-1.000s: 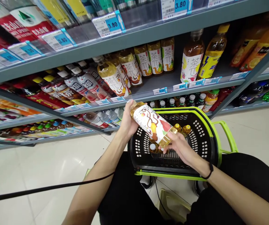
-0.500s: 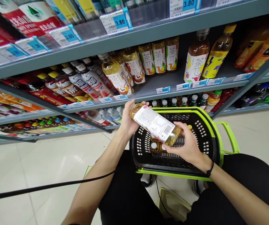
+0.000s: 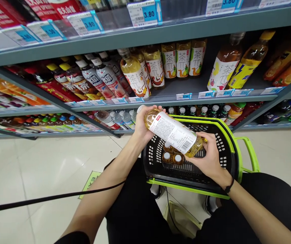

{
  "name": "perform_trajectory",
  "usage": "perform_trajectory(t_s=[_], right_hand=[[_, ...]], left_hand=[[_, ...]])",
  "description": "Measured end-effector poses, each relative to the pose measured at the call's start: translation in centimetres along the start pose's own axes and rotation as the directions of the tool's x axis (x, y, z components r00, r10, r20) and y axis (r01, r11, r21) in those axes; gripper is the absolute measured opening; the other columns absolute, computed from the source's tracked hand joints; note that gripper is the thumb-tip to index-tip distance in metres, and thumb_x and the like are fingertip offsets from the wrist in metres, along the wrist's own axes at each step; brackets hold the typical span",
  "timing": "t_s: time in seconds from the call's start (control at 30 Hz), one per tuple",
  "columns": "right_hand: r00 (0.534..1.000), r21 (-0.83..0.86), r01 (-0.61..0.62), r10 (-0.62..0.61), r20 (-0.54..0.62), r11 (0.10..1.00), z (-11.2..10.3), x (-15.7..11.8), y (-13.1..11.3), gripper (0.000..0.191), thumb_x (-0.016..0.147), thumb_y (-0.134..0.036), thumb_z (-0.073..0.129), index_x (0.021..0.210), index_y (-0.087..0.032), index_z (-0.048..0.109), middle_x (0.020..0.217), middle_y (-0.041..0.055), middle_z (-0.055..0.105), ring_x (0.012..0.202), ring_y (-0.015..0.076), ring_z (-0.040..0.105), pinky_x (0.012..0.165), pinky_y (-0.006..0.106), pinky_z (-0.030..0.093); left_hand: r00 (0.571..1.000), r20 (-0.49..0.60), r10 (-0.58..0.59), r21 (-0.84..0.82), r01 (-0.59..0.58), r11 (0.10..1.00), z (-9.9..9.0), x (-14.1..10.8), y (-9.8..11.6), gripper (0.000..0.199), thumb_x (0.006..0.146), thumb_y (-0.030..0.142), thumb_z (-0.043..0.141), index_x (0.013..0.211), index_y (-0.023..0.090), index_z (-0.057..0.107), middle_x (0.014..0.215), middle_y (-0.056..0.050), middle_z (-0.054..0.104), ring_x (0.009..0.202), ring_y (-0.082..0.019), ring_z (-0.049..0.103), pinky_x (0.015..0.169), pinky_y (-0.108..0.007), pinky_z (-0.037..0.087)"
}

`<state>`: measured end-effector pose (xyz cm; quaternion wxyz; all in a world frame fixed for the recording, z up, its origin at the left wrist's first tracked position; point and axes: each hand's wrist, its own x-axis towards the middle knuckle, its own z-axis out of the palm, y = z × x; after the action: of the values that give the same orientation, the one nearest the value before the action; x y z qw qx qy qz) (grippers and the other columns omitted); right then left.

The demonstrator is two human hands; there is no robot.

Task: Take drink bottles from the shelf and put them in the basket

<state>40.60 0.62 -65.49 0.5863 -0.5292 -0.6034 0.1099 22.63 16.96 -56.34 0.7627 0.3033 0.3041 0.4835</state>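
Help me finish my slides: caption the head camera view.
Both hands hold a tilted bottle, barcode showing, above a shopping basket beside shelves of drinks.

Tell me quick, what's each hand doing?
Left hand: closed around the neck end of the white-labelled clear bottle.
Right hand: gripping its base.

The bare shelf stretch (image 3: pixel 178 88) opens frontward between upright bottles (image 3: pixel 183 61), with a shelf board (image 3: pixel 145 36) overhead.
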Motion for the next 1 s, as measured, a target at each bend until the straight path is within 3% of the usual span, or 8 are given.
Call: perform_trajectory(t_s=[0.07,0.13,0.27,0.37,0.53,0.73,0.87,1.0], right_hand=[[0.990,0.183,-0.140,0.144,-0.007,0.973,0.5,0.3,-0.6,0.085,0.065,-0.032,0.094,0.136,-0.026,0.048,0.132,0.0122,0.052,0.119,0.0295,0.059,0.089,0.042,0.063],[0.930,0.436,-0.364,0.347,0.123,0.823,1.0,0.6,-1.2,0.084,0.071,-0.044,0.090,0.140,-0.028,0.043,0.130,0.0115,0.057,0.105,0.0264,0.066,0.077,0.039,0.065],[0.603,0.588,-0.772,0.574,0.554,0.243,1.7,1.2,-2.0,0.071,0.091,-0.077,0.048,0.128,-0.018,0.057,0.094,0.0099,0.073,0.063,0.0214,0.066,0.053,0.038,0.062],[0.529,0.591,-0.800,0.591,0.608,0.108,1.5,1.4,-2.0,0.062,0.091,-0.072,0.053,0.118,-0.017,0.065,0.084,0.0076,0.074,0.060,0.0206,0.066,0.050,0.033,0.059],[0.611,0.607,-0.758,0.589,0.530,0.240,0.8,1.2,-2.0,0.048,0.092,-0.062,0.060,0.115,-0.020,0.066,0.091,0.0069,0.075,0.063,0.0205,0.066,0.048,0.031,0.056],[0.838,0.424,-0.546,0.483,0.255,0.723,-0.2,1.1,-1.7,0.060,0.082,-0.043,0.080,0.134,-0.026,0.056,0.130,0.0103,0.065,0.098,0.0271,0.069,0.078,0.043,0.064],[0.952,0.204,-0.306,0.297,0.075,0.930,-0.3,0.8,-1.5,0.057,0.082,-0.037,0.079,0.134,-0.023,0.059,0.134,0.0129,0.061,0.118,0.0308,0.063,0.101,0.048,0.056],[0.998,-0.014,-0.048,0.049,0.035,0.999,-0.1,0.2,-0.9,0.068,0.077,-0.031,0.084,0.138,-0.024,0.056,0.133,0.0134,0.060,0.122,0.0313,0.061,0.105,0.048,0.052]], left_hand=[[1.000,-0.001,0.009,-0.054,-0.009,0.998,0.2,-0.1,0.1,0.010,0.075,0.027,0.068,0.078,0.021,0.062,0.083,0.001,0.071,0.094,-0.021,0.072,0.092,-0.038,0.060],[1.000,0.007,0.016,-0.111,-0.015,0.994,0.3,-0.2,0.2,0.009,0.075,0.026,0.068,0.079,0.021,0.062,0.083,0.001,0.071,0.089,-0.018,0.072,0.093,-0.037,0.059],[1.000,0.007,-0.016,-0.112,0.017,0.994,0.4,-0.2,-0.1,0.010,0.074,0.023,0.069,0.079,0.020,0.061,0.084,0.001,0.071,0.087,-0.018,0.071,0.092,-0.039,0.060],[1.000,0.009,-0.027,-0.095,0.028,0.995,0.3,-0.2,-0.5,0.013,0.072,0.022,0.070,0.079,0.020,0.059,0.084,0.000,0.071,0.088,-0.019,0.071,0.093,-0.040,0.059],[1.000,0.003,-0.007,-0.083,0.007,0.996,0.3,0.0,-0.8,0.021,0.073,0.027,0.073,0.089,0.016,0.066,0.092,-0.004,0.075,0.089,-0.018,0.072,0.093,-0.035,0.057],[0.996,-0.037,-0.079,-0.108,0.074,0.991,-0.1,0.4,-1.0,0.029,0.076,0.039,0.071,0.092,0.014,0.068,0.092,-0.011,0.077,0.083,-0.021,0.071,0.089,-0.035,0.057],[0.988,-0.054,-0.145,-0.123,0.137,0.983,-0.5,0.6,-1.5,0.029,0.075,0.040,0.072,0.091,0.017,0.068,0.089,-0.010,0.077,0.083,-0.023,0.071,0.091,-0.039,0.057],[0.984,-0.066,-0.165,-0.132,0.156,0.979,-0.6,0.7,-1.9,0.028,0.074,0.043,0.072,0.085,0.017,0.068,0.090,-0.011,0.077,0.081,-0.024,0.071,0.086,-0.040,0.058]])
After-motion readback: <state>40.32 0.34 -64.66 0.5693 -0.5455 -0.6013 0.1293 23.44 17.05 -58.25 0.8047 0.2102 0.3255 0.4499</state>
